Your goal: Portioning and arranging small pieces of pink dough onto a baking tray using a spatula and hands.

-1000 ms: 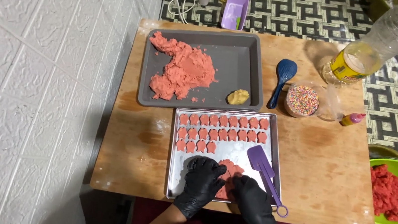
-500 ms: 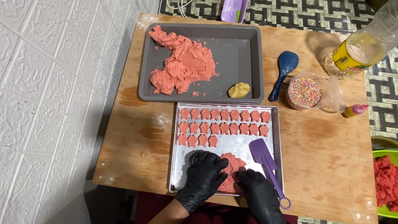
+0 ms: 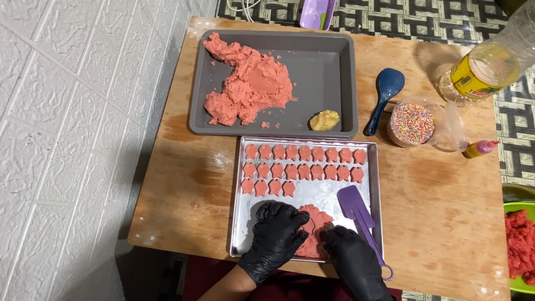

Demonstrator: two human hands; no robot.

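A flattened slab of pink dough (image 3: 311, 234) lies on the near end of a shiny rectangular metal baking tray (image 3: 238, 235), and both hands bear on it. The left hand (image 3: 276, 237), in a black glove, lies flat over the slab's left part with its fingers spread wide, pressing and not closing on anything. The right hand (image 3: 351, 255), gloved the same, rests on the slab's right edge with its fingers curled in narrow; whether its grip pinches the dough or a small cutter beneath it cannot be told.

Since half a second ago the two hands have drawn a little closer over the slab, and a scalloped edge of dough now shows between them, so the pressing looks under way on the slab itself.

Just beyond the hands, on the same tray, stand three rows of small pink cut dough shapes (image 3: 302, 170), the third row short. Just right of the right hand lies a purple plastic spatula (image 3: 359, 220), its blade on the tray. Farther off on the wooden bench (image 3: 449, 220) sits a dark grey baking pan (image 3: 350, 86) holding a big lump of pink dough (image 3: 248, 87) and a small yellow dough ball (image 3: 324, 119). Right of it are a blue spoon (image 3: 383, 93) and a clear cup of coloured sprinkles (image 3: 412, 123).
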